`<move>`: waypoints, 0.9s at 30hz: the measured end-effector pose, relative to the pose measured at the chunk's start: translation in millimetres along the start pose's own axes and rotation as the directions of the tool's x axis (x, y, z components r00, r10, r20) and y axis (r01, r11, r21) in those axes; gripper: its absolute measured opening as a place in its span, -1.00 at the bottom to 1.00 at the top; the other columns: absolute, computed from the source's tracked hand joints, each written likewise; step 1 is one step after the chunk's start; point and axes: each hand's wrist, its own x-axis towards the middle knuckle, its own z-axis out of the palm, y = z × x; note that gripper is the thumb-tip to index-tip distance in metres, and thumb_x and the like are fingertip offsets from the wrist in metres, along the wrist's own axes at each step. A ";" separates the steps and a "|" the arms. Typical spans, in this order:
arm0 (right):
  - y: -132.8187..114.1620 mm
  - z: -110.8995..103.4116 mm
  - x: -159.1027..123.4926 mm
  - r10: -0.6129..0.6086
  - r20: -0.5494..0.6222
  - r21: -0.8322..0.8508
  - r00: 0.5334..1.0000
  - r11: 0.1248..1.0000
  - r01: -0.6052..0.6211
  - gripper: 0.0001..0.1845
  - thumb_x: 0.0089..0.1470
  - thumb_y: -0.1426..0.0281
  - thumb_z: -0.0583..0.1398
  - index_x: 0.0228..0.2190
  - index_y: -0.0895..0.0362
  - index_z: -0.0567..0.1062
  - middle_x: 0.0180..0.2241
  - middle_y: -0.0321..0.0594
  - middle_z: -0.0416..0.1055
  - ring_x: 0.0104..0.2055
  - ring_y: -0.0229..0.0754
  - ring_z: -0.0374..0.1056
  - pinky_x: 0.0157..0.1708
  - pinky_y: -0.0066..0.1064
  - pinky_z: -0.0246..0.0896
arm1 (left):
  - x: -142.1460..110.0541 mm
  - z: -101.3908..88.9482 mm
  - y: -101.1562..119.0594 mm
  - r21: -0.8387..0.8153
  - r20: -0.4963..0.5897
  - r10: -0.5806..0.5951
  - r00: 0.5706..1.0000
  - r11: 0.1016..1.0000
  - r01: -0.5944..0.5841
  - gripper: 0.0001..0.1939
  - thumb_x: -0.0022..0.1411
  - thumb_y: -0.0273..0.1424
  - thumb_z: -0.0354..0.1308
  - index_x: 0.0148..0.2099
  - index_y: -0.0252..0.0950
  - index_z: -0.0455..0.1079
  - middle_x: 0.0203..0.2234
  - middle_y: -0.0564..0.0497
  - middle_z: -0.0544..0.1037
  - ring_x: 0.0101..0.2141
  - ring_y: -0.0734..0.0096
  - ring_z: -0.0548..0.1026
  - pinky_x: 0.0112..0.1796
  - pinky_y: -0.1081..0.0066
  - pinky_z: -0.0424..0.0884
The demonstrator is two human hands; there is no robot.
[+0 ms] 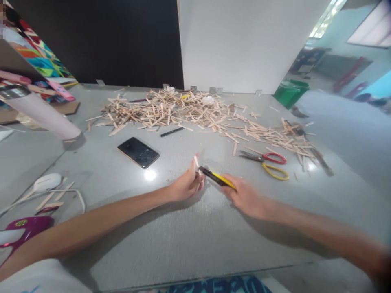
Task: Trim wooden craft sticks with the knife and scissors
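Over the middle of the grey table, my left hand (187, 182) is closed around a small pale wooden stick (196, 162), whose upper end sticks out by the fingertips. From the right, my right hand (242, 194) grips a yellow and black utility knife (218, 177). The knife's dark tip end meets the stick or lies right beside it; the blade is too small to make out. Behind both hands, a large heap of thin wooden sticks (171, 108) spreads along the back of the table.
A black phone (139, 151) and a dark pen (172, 132) lie beyond my left hand. Scissors with red and yellow handles (263, 159) lie to the right. At left are a pale tumbler (45, 112), a white cable plug (47, 182) and a purple device (29, 228). A green bin (291, 92) stands beyond.
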 end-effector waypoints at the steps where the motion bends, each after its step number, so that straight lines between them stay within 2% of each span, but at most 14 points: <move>1: -0.5 -3.8 -0.1 0.002 0.091 0.005 0.996 1.000 -0.002 -0.81 0.46 0.32 0.15 -0.24 0.07 0.49 -0.45 -0.31 0.50 -0.49 -0.20 0.35 -0.44 -0.39 0.14 | 0.2 -0.1 0.4 0.007 0.003 0.001 1.000 1.000 -0.001 -0.15 0.71 -0.17 -0.08 0.63 -0.21 -0.66 -0.46 0.20 0.48 -0.62 0.52 0.35 -0.52 0.53 0.29; 3: -0.6 -8.4 0.2 0.025 0.263 0.012 0.964 1.000 -0.029 -0.68 0.50 0.18 0.14 -0.31 0.06 0.46 -0.53 -0.35 0.43 -0.54 -0.20 0.33 -0.50 -0.39 0.10 | 0.6 -0.5 1.4 0.016 0.011 0.004 1.000 1.000 -0.004 -0.14 0.70 -0.20 -0.08 0.63 -0.19 -0.66 -0.46 0.20 0.48 -0.61 0.53 0.36 -0.52 0.54 0.30; 4: 0.1 -7.0 0.0 0.028 0.245 0.013 0.969 0.999 -0.032 -0.67 0.49 0.18 0.13 -0.31 0.05 0.46 -0.53 -0.35 0.42 -0.54 -0.19 0.33 -0.50 -0.39 0.10 | 0.7 -1.0 1.9 0.018 0.015 0.005 1.000 1.000 -0.006 -0.15 0.71 -0.21 -0.09 0.62 -0.20 -0.67 -0.46 0.21 0.47 -0.63 0.54 0.34 -0.52 0.54 0.31; 8: 3.1 4.8 -3.4 0.017 -0.089 0.035 0.996 0.999 -0.014 -0.83 0.41 0.34 0.16 -0.03 0.05 0.52 -0.29 -0.20 0.59 -0.34 -0.10 0.46 -0.31 -0.32 0.25 | 1.1 -2.8 3.9 0.018 0.046 0.019 0.999 1.000 -0.020 -0.16 0.71 -0.17 -0.13 0.62 -0.19 -0.69 -0.46 0.20 0.46 -0.68 0.58 0.28 -0.57 0.55 0.27; 10: 0.5 -2.8 -3.2 0.017 0.034 0.030 0.999 0.999 -0.018 -0.82 0.43 0.25 0.16 -0.19 0.05 0.51 -0.41 -0.25 0.52 -0.44 -0.13 0.40 -0.40 -0.35 0.19 | 1.2 -2.8 4.4 0.027 0.059 0.030 0.998 0.999 -0.032 -0.12 0.70 -0.19 -0.07 0.63 -0.22 -0.68 -0.45 0.19 0.46 -0.65 0.56 0.31 -0.55 0.55 0.28; 12: -3.9 -14.6 -1.5 0.044 0.261 0.020 0.964 0.999 -0.051 -0.65 0.49 0.12 0.11 -0.29 0.04 0.47 -0.52 -0.33 0.43 -0.53 -0.18 0.33 -0.47 -0.37 0.12 | 1.1 -2.3 4.6 0.041 0.063 0.042 0.997 0.998 -0.045 -0.09 0.67 -0.24 -0.02 0.62 -0.25 -0.68 -0.46 0.19 0.46 -0.58 0.51 0.37 -0.50 0.53 0.32; 13: -5.7 -17.8 -1.0 0.057 0.308 -0.001 0.950 0.998 -0.060 -0.63 0.49 0.11 0.12 -0.32 0.04 0.46 -0.55 -0.35 0.40 -0.56 -0.19 0.30 -0.50 -0.38 0.08 | 1.0 -2.1 4.5 0.045 0.064 0.046 0.997 0.998 -0.049 -0.08 0.67 -0.26 -0.02 0.62 -0.27 -0.68 -0.46 0.19 0.46 -0.57 0.49 0.38 -0.49 0.53 0.32; 15: -6.7 -15.0 -2.0 0.051 0.235 0.003 0.971 0.999 -0.053 -0.70 0.49 0.19 0.11 -0.27 0.05 0.48 -0.51 -0.32 0.43 -0.52 -0.17 0.33 -0.46 -0.37 0.11 | 0.9 -1.9 4.1 0.047 0.065 0.050 0.997 0.998 -0.053 -0.12 0.68 -0.29 -0.06 0.62 -0.28 -0.69 -0.47 0.20 0.45 -0.59 0.50 0.36 -0.51 0.53 0.30; 18: -4.1 -5.1 -6.4 0.041 -0.044 0.009 0.998 0.999 -0.041 -0.80 0.42 0.31 0.14 -0.04 0.08 0.52 -0.34 -0.20 0.55 -0.39 -0.10 0.41 -0.35 -0.33 0.19 | 1.1 -2.1 4.3 0.045 0.067 0.057 0.996 0.997 -0.060 -0.16 0.69 -0.30 -0.12 0.62 -0.28 -0.69 -0.47 0.21 0.44 -0.63 0.53 0.31 -0.52 0.54 0.26; 20: -3.5 -9.5 -6.8 0.006 0.050 -0.002 0.999 1.000 -0.006 -0.79 0.44 0.23 0.14 -0.15 0.07 0.51 -0.42 -0.25 0.50 -0.46 -0.13 0.36 -0.41 -0.35 0.15 | 1.4 -2.3 5.4 0.057 0.078 0.069 0.995 0.996 -0.074 -0.12 0.67 -0.31 -0.05 0.63 -0.26 -0.65 -0.46 0.20 0.45 -0.57 0.51 0.35 -0.47 0.52 0.30; 22: -4.6 -18.2 -4.5 0.027 0.264 -0.020 0.964 1.000 -0.023 -0.68 0.47 0.13 0.14 -0.28 0.05 0.47 -0.52 -0.33 0.43 -0.53 -0.18 0.31 -0.48 -0.37 0.08 | 1.3 -2.9 7.3 0.066 0.091 0.072 0.993 0.995 -0.078 -0.09 0.65 -0.31 0.00 0.63 -0.24 -0.63 -0.46 0.19 0.45 -0.54 0.49 0.38 -0.45 0.52 0.32; 23: -5.4 -20.1 -3.4 0.053 0.311 -0.034 0.949 0.998 -0.044 -0.66 0.47 0.13 0.14 -0.31 0.05 0.46 -0.55 -0.35 0.40 -0.56 -0.19 0.29 -0.50 -0.37 0.05 | 1.2 -3.3 8.4 0.067 0.094 0.066 0.993 0.995 -0.073 -0.10 0.65 -0.31 -0.01 0.63 -0.22 -0.65 -0.45 0.19 0.45 -0.55 0.49 0.38 -0.46 0.52 0.32; 25: -6.3 -15.4 -3.0 0.043 0.243 0.005 0.969 0.999 -0.046 -0.70 0.47 0.18 0.12 -0.28 0.06 0.46 -0.50 -0.32 0.44 -0.53 -0.19 0.32 -0.45 -0.37 0.11 | 1.0 -4.4 10.3 0.060 0.094 0.048 0.994 0.997 -0.054 -0.14 0.68 -0.30 -0.10 0.62 -0.21 -0.70 -0.44 0.18 0.46 -0.59 0.51 0.35 -0.51 0.54 0.30; 27: -6.6 -6.0 -4.8 0.039 0.054 0.030 0.998 0.999 -0.040 -0.82 0.43 0.29 0.11 -0.15 0.08 0.48 -0.40 -0.24 0.51 -0.44 -0.15 0.37 -0.38 -0.34 0.16 | 1.2 -5.2 11.3 0.053 0.097 0.036 0.995 0.998 -0.042 -0.18 0.70 -0.29 -0.16 0.62 -0.23 -0.72 -0.45 0.19 0.46 -0.64 0.53 0.32 -0.54 0.54 0.27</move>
